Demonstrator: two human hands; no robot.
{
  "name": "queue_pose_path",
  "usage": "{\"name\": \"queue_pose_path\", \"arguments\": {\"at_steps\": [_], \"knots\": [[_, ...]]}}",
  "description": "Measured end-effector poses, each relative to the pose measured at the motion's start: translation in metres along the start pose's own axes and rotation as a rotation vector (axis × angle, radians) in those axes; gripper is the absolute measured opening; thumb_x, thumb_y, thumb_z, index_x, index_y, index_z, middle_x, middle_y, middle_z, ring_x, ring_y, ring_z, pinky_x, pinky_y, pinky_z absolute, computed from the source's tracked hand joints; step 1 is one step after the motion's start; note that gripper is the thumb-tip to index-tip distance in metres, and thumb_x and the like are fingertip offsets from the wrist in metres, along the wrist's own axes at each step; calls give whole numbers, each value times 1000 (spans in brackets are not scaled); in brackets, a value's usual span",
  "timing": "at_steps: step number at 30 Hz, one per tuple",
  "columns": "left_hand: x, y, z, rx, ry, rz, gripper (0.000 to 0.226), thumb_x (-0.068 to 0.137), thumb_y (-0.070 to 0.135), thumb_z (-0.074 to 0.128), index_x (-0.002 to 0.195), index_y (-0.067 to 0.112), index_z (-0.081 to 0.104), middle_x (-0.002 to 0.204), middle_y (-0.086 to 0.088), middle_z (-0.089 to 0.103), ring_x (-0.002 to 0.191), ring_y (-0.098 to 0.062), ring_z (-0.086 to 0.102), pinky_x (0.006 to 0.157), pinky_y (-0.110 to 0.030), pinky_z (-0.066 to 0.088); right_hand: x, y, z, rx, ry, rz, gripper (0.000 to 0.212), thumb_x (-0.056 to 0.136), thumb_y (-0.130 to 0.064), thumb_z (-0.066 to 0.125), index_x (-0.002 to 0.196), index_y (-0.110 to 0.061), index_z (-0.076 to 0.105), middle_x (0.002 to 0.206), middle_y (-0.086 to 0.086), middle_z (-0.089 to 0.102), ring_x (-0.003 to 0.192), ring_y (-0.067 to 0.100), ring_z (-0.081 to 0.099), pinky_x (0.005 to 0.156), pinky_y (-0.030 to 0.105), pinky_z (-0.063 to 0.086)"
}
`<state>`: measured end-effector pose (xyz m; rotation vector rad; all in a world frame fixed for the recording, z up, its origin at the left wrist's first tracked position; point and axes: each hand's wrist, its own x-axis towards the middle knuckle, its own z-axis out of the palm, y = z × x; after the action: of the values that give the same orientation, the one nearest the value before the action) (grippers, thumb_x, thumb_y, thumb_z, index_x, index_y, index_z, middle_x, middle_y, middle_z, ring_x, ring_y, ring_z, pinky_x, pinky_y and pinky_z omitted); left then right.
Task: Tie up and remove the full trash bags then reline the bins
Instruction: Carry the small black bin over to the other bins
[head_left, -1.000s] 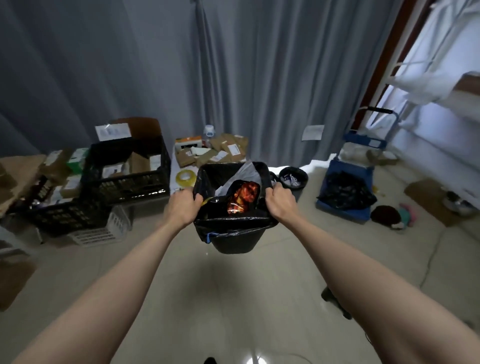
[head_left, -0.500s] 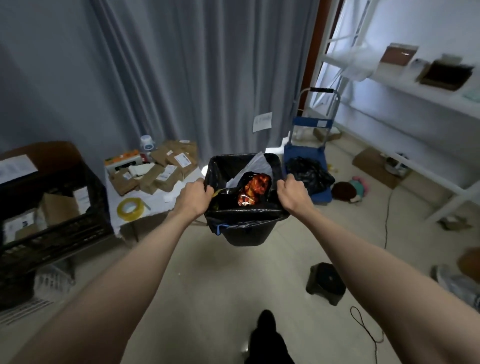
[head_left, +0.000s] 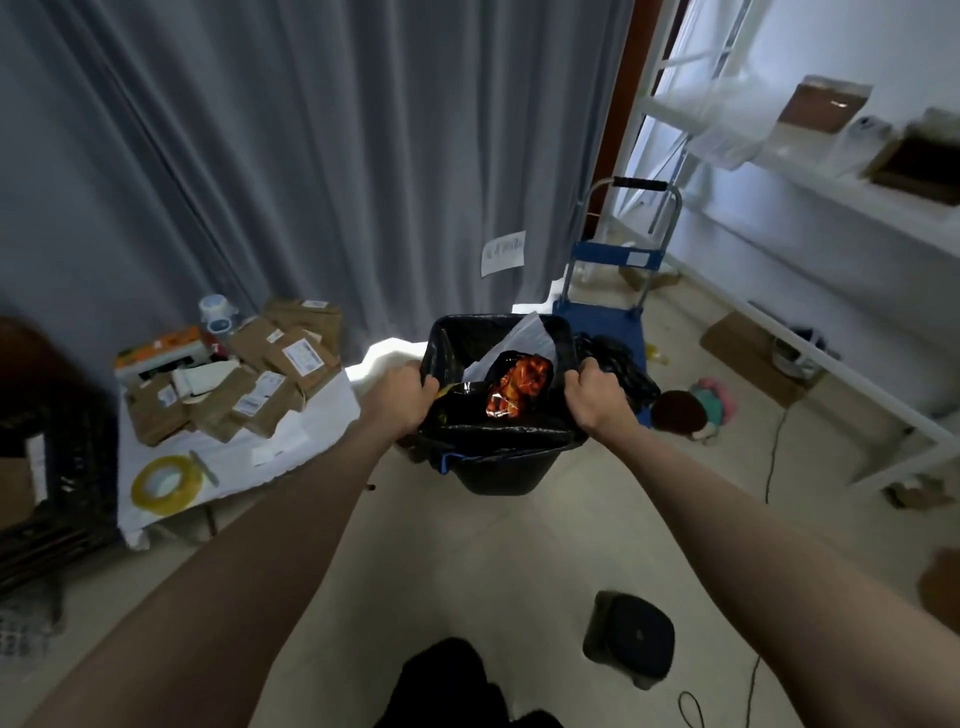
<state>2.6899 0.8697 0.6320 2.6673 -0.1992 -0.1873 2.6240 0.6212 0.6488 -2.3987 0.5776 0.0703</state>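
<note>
I hold a small black bin (head_left: 501, 473) up in front of me, above the floor. A black trash bag (head_left: 457, 343) lines it and folds over the rim, with a blue drawstring showing at the front left. Inside lie an orange-red wrapper (head_left: 519, 387) and white paper (head_left: 524, 338). My left hand (head_left: 397, 397) grips the left rim over the bag. On the opposite rim, my right hand (head_left: 597, 397) holds on the same way.
A low white table (head_left: 291, 441) at the left carries cardboard parcels (head_left: 280, 369) and a yellow tape roll (head_left: 166, 483). Black crates (head_left: 57, 467) stand far left. A blue hand cart (head_left: 618, 291) is behind the bin, a black stool (head_left: 631, 639) on the floor right, white shelving (head_left: 831, 364) beyond.
My view has swung right: the crates and table slid left and the shelving came into sight. The bin stays held in both hands in front of me.
</note>
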Motion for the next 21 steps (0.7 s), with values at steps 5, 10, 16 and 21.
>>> {"name": "queue_pose_path", "arguments": {"at_steps": [5, 10, 16, 21], "knots": [[76, 11, 21, -39, -1, -21, 26, 96, 32, 42, 74, 18, 46, 69, 1, 52, 67, -18, 53, 58, -31, 37, 82, 3, 1, 16, -55, 5, 34, 98, -34, 34, 111, -7, 48, 107, 21, 62, 98, 38, 58, 90, 53, 48], [153, 12, 56, -85, -47, -50, 27, 98, 32, 42, 82, 12, 50, 76, -5, 56, 69, -23, 56, 60, -32, 39, 169, 11, 11, -42, -123, 39, 35, 100, -32, 37, 116, -2, 47, 115, 26, 59, 104, 42, 56, 90, 46, 46], [219, 10, 101, -88, -87, -72, 24, 96, 34, 42, 88, 14, 54, 80, -4, 62, 73, -25, 59, 62, -34, 44, 250, 19, 26, -134, -217, 108, 34, 101, -31, 37, 118, -3, 45, 123, 26, 55, 112, 43, 53, 90, 43, 40], [249, 21, 131, -157, -101, -191, 27, 98, 30, 48, 100, 5, 59, 95, -16, 62, 93, -35, 60, 68, -36, 44, 296, 33, 32, -152, -274, 131, 35, 102, -27, 36, 125, -2, 44, 134, 24, 42, 118, 44, 49, 98, 46, 40]]}}
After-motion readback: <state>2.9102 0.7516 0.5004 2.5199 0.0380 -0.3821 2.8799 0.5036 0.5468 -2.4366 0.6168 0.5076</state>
